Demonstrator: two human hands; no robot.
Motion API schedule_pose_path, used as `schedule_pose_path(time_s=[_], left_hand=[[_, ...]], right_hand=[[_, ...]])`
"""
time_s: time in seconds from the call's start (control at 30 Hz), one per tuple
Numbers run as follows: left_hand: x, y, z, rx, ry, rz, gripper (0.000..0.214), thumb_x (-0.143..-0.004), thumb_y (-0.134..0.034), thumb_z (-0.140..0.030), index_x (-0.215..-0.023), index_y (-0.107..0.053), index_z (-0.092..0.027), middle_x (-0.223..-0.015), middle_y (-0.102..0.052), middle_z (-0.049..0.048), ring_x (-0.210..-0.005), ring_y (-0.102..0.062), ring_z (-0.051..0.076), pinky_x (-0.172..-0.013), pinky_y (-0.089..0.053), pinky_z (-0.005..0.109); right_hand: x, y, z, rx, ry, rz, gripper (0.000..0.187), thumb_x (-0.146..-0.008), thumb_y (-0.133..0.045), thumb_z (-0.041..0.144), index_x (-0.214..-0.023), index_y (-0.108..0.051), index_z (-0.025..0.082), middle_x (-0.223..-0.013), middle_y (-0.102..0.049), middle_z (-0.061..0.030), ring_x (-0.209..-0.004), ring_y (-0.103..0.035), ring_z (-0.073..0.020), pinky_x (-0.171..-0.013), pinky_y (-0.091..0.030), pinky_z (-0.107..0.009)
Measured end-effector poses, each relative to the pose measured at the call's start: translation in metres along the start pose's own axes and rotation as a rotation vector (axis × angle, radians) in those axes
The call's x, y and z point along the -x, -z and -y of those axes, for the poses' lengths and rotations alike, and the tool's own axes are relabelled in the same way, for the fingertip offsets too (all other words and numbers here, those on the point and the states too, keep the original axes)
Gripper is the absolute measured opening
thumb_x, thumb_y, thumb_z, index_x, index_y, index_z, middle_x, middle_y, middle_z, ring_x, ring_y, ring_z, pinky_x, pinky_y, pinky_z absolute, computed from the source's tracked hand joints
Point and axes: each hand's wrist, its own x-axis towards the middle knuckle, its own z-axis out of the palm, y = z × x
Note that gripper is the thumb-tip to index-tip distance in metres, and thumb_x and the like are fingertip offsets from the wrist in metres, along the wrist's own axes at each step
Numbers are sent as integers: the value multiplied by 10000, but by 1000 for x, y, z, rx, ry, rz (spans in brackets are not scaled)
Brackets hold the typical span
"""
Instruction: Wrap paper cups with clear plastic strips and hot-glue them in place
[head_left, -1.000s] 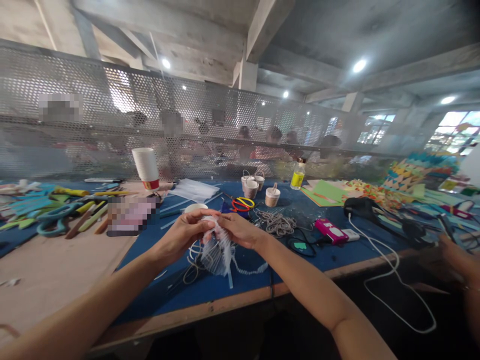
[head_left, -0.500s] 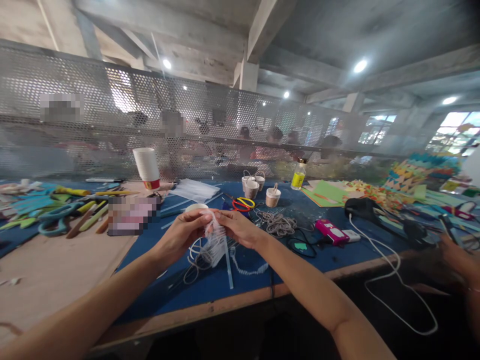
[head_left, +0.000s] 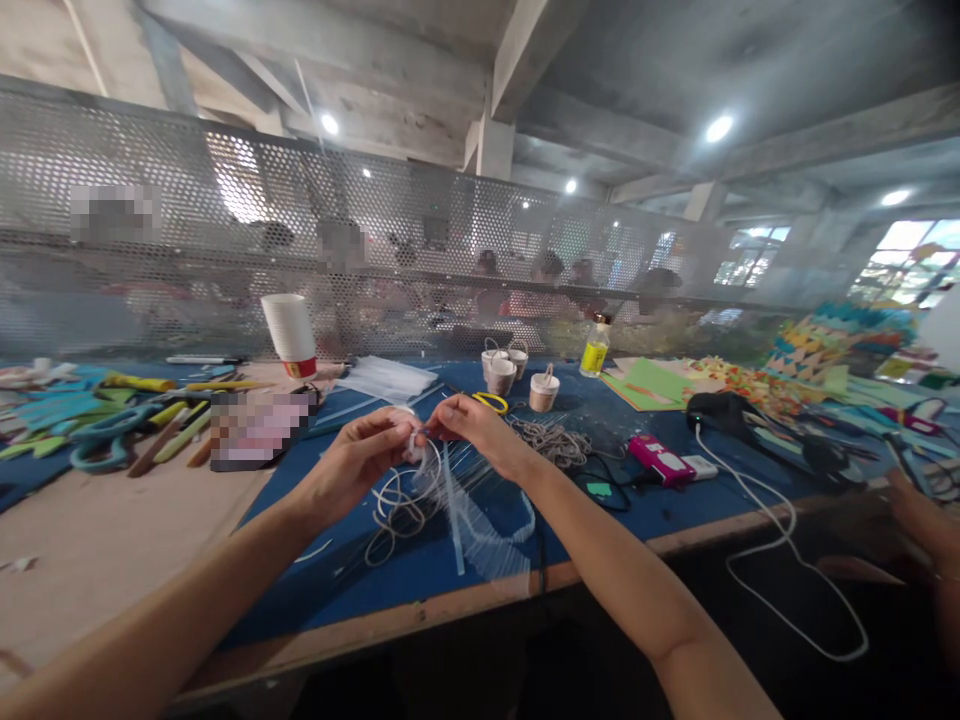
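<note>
Over the near part of the blue mat point(head_left: 300, 590), my left hand point(head_left: 367, 450) pinches a small white gathered bit of sheer material point(head_left: 415, 443). My right hand point(head_left: 474, 432) meets it from the right, thumb and fingertips pressed together; what they pinch is too small to make out. Below the hands lies a loose coil of whitish cord point(head_left: 397, 515). A sheer pleated white strip point(head_left: 495, 550) spreads over the mat toward the table edge, beside a narrow translucent strip point(head_left: 454, 530).
Behind the hands are small cups with handles point(head_left: 544, 392), yellow-handled scissors point(head_left: 491, 403) and grey cord point(head_left: 555, 443). A paper cup stack point(head_left: 289, 335) and a phone point(head_left: 262, 430) stand left. A pink power bank point(head_left: 660, 460) and another person's hand point(head_left: 919, 510) are right.
The pleated sheer material, bunched under my fingers before, now lies spread down and right across the mat. My right hand has shifted slightly, and its fingertips have drawn together.
</note>
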Motion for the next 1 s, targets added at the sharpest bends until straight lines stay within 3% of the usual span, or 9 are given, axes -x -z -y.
schedule_pose_path(time_s=[0.1, 0.33, 0.53, 0.73, 0.87, 1.0], left_hand=[[1, 0, 1, -66, -25, 5, 123, -837, -781, -268, -852, -745, -151, -784, -685, 28, -703, -612, 110, -672, -517, 200], [0, 1, 1, -154, -47, -47, 102, -771, -837, -234, -840, -785, -179, -908, -709, 35, -672, -605, 89, -573, -489, 177], [0, 8, -5, -62, -57, -41, 85, -766, -828, -198, -833, -777, -184, -904, -730, 27, -513, -515, 32, -514, -441, 172], [2, 0, -6, -209, -87, 12, 84, -693, -848, -196, -716, -776, -161, -1014, -705, 83, -734, -625, 139, -585, -512, 214], [3, -3, -6, -321, -126, 33, 116, -716, -832, -255, -708, -767, -159, -1075, -689, 101, -736, -614, 149, -567, -500, 222], [2, 1, -9, -472, -148, -45, 177, -790, -783, -301, -930, -769, -194, -922, -726, 71, -679, -611, 149, -618, -483, 249]], right_hand=[[0, -5, -4, -31, -52, 64, 534, -737, -798, 595, -992, -624, 159, -939, -678, -29, -889, -651, -151, -891, -488, -313], [2, -1, -6, -75, -137, 170, 509, -700, -882, 430, -1053, -615, 178, -866, -680, 6, -732, -630, -120, -755, -498, -287], [3, 9, 4, -24, -138, 238, 358, -729, -863, 384, -953, -688, 166, -860, -655, 6, -746, -579, -105, -753, -467, -272], [5, 0, 4, 8, -103, 213, 484, -717, -846, 498, -1033, -650, 188, -1003, -684, -23, -935, -629, -152, -931, -468, -326], [3, -1, -1, 39, -121, 246, 454, -716, -843, 515, -936, -641, 173, -840, -668, 2, -775, -630, -139, -833, -487, -321], [2, 22, 9, 130, -41, 211, 369, -814, -758, 516, -903, -646, 176, -707, -630, 23, -647, -588, -121, -715, -480, -292]])
